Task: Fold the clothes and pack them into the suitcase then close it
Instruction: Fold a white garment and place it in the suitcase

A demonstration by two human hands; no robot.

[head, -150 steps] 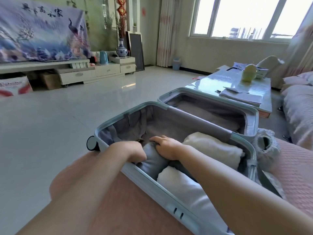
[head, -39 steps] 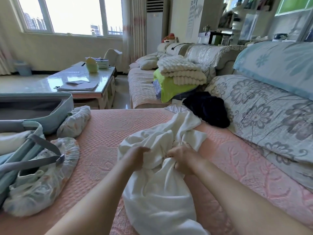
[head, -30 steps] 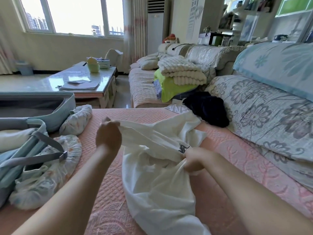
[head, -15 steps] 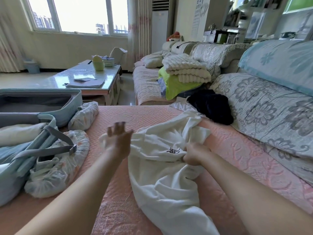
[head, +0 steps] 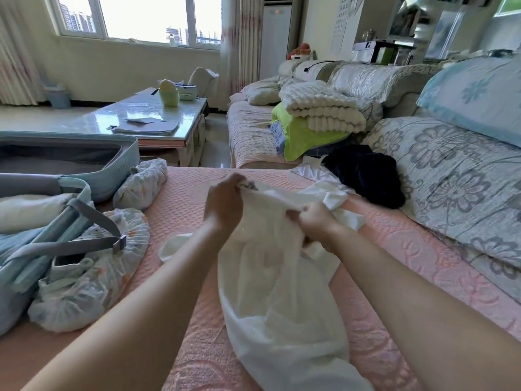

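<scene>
Left hand (head: 224,204) and right hand (head: 315,221) pinch a white garment's (head: 276,277) top edge, centre. At 9 o'clock, an open suitcase (head: 84,190) holds rolled white clothes (head: 28,207); bare pink cover (head: 183,201) lies between.

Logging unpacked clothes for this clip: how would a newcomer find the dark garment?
Start at the pink sofa seat, then its grey floral back cushion. The dark garment lies crumpled against that cushion's foot. It alone is near-black, beside the white garment.

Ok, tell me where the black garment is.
In the head view, right of centre: the black garment lies on the pink cover, beside the floral cushion, just beyond the white garment.
</scene>
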